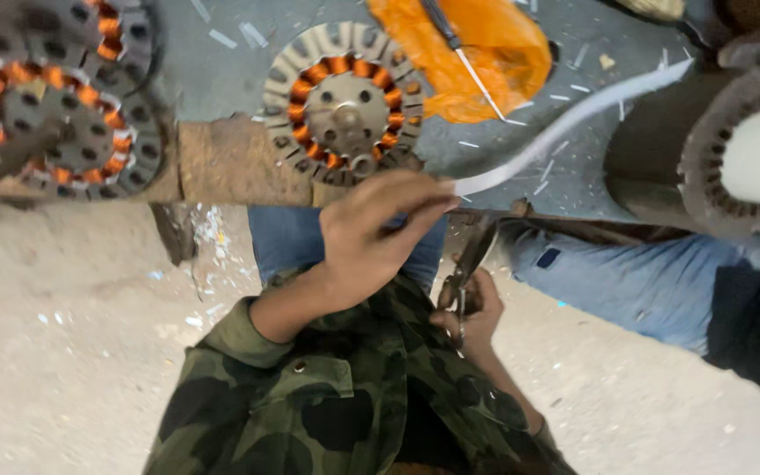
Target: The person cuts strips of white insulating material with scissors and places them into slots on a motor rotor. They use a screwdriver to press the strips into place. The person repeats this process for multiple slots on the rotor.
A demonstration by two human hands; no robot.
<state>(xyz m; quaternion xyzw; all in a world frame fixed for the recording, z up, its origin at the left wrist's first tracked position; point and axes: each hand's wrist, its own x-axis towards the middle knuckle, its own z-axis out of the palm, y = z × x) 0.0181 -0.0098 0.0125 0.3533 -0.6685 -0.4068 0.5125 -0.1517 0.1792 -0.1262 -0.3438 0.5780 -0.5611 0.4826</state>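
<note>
Hands on strip and scissors

I see my left hand (371, 237) pinching a white paper strip (565, 123); my right hand (472, 312) grips scissors (468, 264) below the counter (222, 79).

A grey workbench (222, 75) with a rusty front edge carries two copper-wound stators, one at the left (54, 123) and one near the middle (343, 104), an orange plastic bag (477, 62), and scattered white paper slivers (565, 88).

Stator (54, 114) cut off at left edge.
</note>
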